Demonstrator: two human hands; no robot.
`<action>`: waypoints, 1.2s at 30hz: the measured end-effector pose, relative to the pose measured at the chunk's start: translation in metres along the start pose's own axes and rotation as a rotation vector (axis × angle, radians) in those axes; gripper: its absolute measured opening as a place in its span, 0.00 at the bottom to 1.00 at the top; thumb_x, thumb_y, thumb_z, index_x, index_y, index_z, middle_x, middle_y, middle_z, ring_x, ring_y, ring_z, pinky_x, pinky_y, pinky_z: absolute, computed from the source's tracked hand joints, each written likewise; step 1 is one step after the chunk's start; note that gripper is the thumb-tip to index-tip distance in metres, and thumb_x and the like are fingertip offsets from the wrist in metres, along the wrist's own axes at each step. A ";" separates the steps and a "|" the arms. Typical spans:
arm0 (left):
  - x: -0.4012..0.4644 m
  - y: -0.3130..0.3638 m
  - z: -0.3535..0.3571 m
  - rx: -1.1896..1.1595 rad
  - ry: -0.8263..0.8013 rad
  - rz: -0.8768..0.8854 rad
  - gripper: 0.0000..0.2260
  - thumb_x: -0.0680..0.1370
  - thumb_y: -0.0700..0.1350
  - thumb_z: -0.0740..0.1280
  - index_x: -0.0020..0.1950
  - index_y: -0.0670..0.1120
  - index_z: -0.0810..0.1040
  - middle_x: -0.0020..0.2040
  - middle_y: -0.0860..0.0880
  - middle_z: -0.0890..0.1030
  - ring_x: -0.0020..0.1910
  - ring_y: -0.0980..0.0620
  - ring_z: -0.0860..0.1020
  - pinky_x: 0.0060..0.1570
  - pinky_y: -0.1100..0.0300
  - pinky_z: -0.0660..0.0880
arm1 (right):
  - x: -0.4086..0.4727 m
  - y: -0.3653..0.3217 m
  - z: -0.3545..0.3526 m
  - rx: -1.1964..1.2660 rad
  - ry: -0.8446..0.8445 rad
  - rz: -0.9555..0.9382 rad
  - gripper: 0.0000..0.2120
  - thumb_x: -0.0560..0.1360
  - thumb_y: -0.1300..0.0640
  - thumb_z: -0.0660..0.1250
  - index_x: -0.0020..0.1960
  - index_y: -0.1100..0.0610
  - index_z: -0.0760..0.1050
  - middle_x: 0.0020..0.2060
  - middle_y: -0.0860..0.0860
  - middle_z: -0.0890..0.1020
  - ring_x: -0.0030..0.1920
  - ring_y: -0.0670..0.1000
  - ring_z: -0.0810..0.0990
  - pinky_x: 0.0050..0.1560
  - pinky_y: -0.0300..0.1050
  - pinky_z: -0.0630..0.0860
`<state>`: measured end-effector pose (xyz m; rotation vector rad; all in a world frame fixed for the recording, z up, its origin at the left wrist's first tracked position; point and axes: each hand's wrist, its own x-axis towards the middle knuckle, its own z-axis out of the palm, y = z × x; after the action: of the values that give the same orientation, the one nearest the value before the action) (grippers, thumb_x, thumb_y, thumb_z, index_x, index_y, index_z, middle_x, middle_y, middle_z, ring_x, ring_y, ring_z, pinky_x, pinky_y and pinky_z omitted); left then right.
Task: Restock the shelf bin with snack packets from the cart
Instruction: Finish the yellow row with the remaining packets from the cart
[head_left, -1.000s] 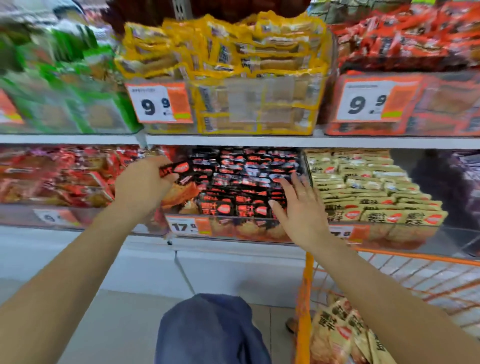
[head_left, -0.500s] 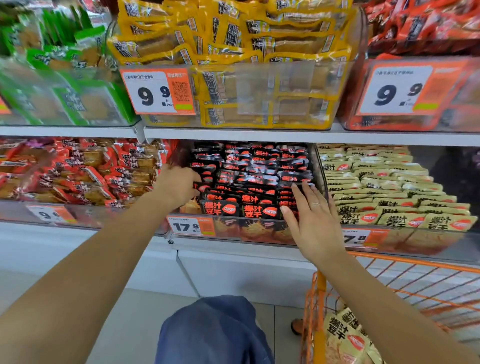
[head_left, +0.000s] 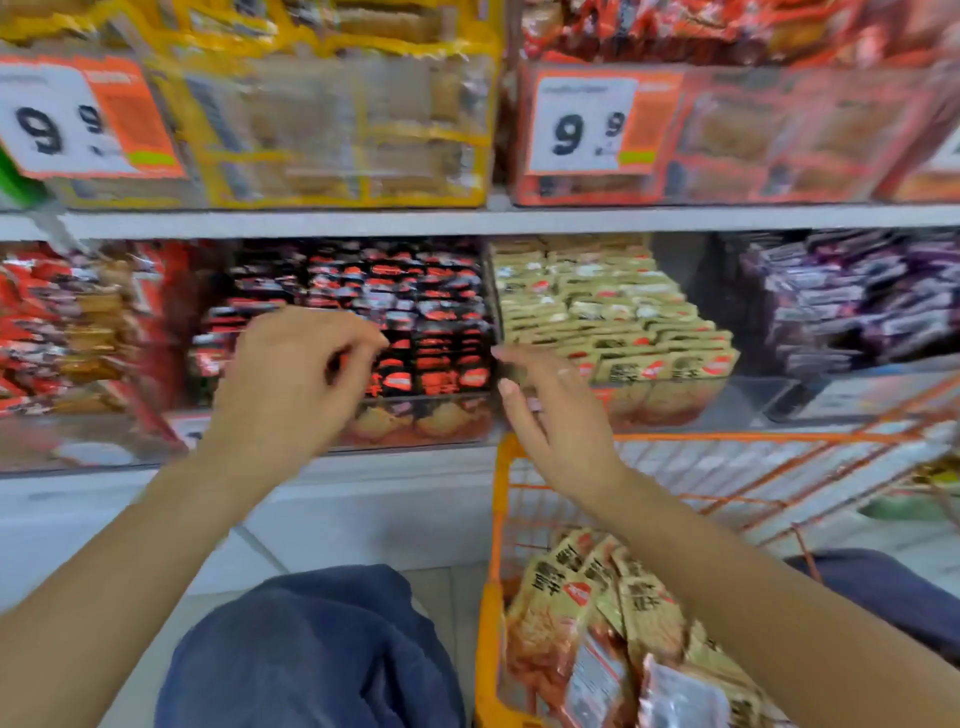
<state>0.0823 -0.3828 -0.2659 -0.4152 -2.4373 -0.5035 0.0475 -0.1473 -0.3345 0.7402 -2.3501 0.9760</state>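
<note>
Both hands are in front of the lower shelf and neither holds a packet. The left hand, left of centre in the frame, has its fingers loosely curled over the front of the bin of black packets, gripping nothing that shows. The right hand, at centre, has its fingers straight and relaxed, just in front of the divider between that bin and the bin of tan packets to its right.

The supply lies the other way: the tan packets in the cart sit heaped at the lower right of the frame, below and behind the right wrist, inside the orange cart. Most lie with their long axes running roughly up the frame, toward the shelf. The right hand is plainly nearer, so the next reach is probably its job: down and back into the cart.
</note>
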 end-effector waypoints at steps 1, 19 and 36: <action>-0.007 0.023 0.012 -0.055 -0.073 0.035 0.12 0.75 0.49 0.59 0.47 0.49 0.82 0.42 0.52 0.83 0.43 0.52 0.77 0.47 0.56 0.72 | -0.012 0.008 -0.016 -0.004 -0.012 -0.030 0.17 0.80 0.50 0.55 0.59 0.56 0.77 0.51 0.52 0.82 0.50 0.49 0.79 0.48 0.42 0.74; -0.050 0.125 0.128 -0.094 -0.500 -0.058 0.09 0.81 0.49 0.59 0.50 0.52 0.78 0.33 0.53 0.77 0.33 0.54 0.75 0.30 0.57 0.73 | -0.127 0.077 0.005 -0.283 -1.076 0.582 0.13 0.72 0.51 0.69 0.46 0.61 0.77 0.38 0.54 0.79 0.39 0.53 0.78 0.36 0.44 0.72; 0.003 0.164 0.112 -0.583 -0.713 -0.386 0.22 0.72 0.60 0.70 0.64 0.60 0.69 0.55 0.65 0.74 0.53 0.62 0.76 0.53 0.61 0.73 | -0.037 0.066 -0.157 0.527 -0.516 0.647 0.01 0.72 0.60 0.72 0.42 0.56 0.80 0.36 0.49 0.78 0.38 0.43 0.76 0.39 0.33 0.69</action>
<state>0.0898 -0.1882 -0.3055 -0.4020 -3.0384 -1.4608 0.0673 0.0204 -0.2905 0.4331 -2.8905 1.9256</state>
